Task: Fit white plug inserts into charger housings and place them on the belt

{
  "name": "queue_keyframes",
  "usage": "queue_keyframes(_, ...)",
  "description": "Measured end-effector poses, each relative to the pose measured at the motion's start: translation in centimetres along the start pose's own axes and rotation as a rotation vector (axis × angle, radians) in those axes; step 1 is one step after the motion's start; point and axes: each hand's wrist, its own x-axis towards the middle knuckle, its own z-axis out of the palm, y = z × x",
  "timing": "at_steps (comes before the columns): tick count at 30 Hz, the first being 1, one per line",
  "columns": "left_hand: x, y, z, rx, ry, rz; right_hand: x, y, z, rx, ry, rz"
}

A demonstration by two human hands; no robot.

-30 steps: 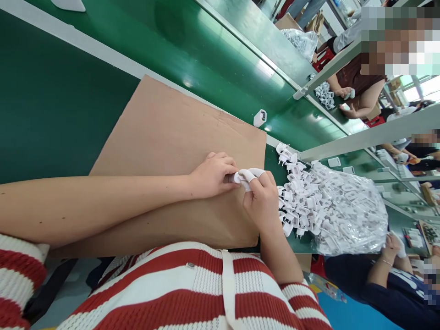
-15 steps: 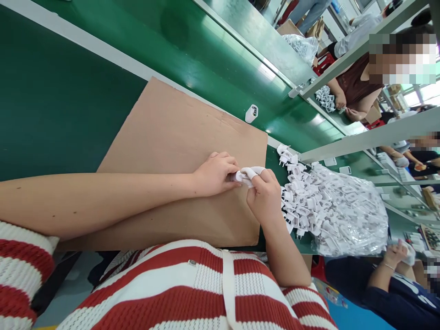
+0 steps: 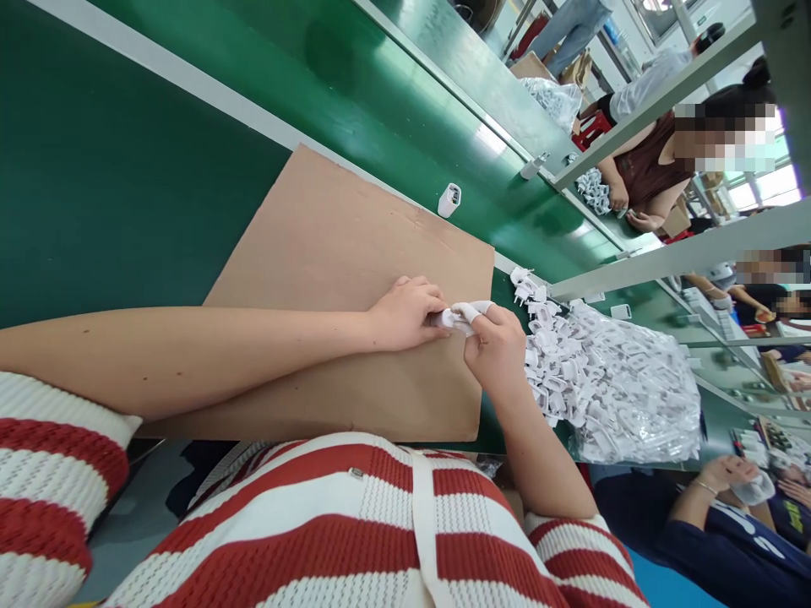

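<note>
My left hand (image 3: 406,314) is closed around a small white plastic piece (image 3: 437,320), mostly hidden by the fingers; it looks like a charger housing. My right hand (image 3: 498,344), with white covers on some fingers, meets it from the right. Its covered fingers are pressed together at the piece's end, and whether they hold a separate part cannot be made out. Both hands are over a brown cardboard sheet (image 3: 355,228). To the right of my right hand lies a heap of loose white plug parts (image 3: 550,359) with pins.
A clear plastic bag (image 3: 646,388) full of white parts adjoins the heap. One white charger housing (image 3: 449,201) stands on the green belt (image 3: 380,110) beyond the cardboard. Metal frame bars (image 3: 672,241) cross at right. Co-workers sit across the line and at the right.
The view has shifted slightly, and the housing on the belt appears further left. My hands stay together on the white piece, with only small finger movement.
</note>
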Motion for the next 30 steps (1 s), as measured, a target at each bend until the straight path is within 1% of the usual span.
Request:
queue_keyframes(3, 0.0, 0.3, 0.0, -0.006, -0.006, -0.013, -0.1, 0.1, 0.2, 0.026, 0.007, 0.036)
queue_keyframes(8, 0.1, 0.6, 0.0, 0.010, 0.001, -0.025, -0.1, -0.2, 0.5, -0.022, 0.052, 0.027)
queue_keyframes(11, 0.0, 0.7, 0.2, 0.037, 0.017, -0.016, -0.4, -0.8, 0.7, 0.011, 0.048, 0.111)
queue_keyframes(12, 0.0, 0.7, 0.3, 0.041, 0.026, -0.015, -0.5, -0.9, 0.8, 0.047, 0.051, 0.146)
queue_keyframes(14, 0.0, 0.8, 0.4, 0.014, 0.027, -0.007, -0.5, -0.6, 1.0, 0.193, 0.036, 0.201)
queue_keyframes(16, 0.2, 0.7, 0.1, -0.065, 0.001, -0.013, -0.3, 0.6, 1.2, 0.392, 0.011, 0.240)
queue_keyframes(17, 0.5, 0.6, -0.3, -0.108, -0.002, -0.040, -0.1, 1.6, 1.3, 0.459, 0.011, 0.269)
queue_keyframes(18, 0.9, 0.3, -1.0, -0.140, 0.016, -0.081, 0.1, 2.7, 1.4, 0.480, 0.022, 0.311)
queue_keyframes(19, 1.4, -0.2, -2.0, -0.156, 0.054, -0.128, 0.3, 3.9, 1.6, 0.433, 0.044, 0.371)
queue_keyframes(20, 2.1, -0.8, -3.3, -0.144, 0.110, -0.177, 0.5, 5.1, 1.8, 0.335, 0.058, 0.439)
queue_keyframes(22, 3.7, -2.5, -6.6, -0.028, 0.263, -0.284, 0.6, 7.1, 2.5, 0.144, 0.024, 0.560)
queue_keyframes(23, 4.6, -3.5, -8.4, 0.053, 0.341, -0.335, 0.5, 7.8, 2.9, 0.106, 0.010, 0.596)
queue_keyframes(25, 6.4, -5.8, -12.2, 0.213, 0.480, -0.460, 0.0, 8.6, 3.5, 0.105, -0.004, 0.630)
queue_keyframes(26, 7.3, -7.0, -13.8, 0.274, 0.525, -0.521, -0.2, 8.7, 3.6, 0.123, 0.007, 0.635)
queue_keyframes(28, 8.6, -9.1, -16.4, 0.348, 0.552, -0.629, -0.7, 8.7, 3.6, 0.145, 0.038, 0.647)
queue_keyframes(30, 9.3, -10.4, -17.7, 0.381, 0.537, -0.740, -1.1, 8.7, 3.4, 0.172, 0.081, 0.665)
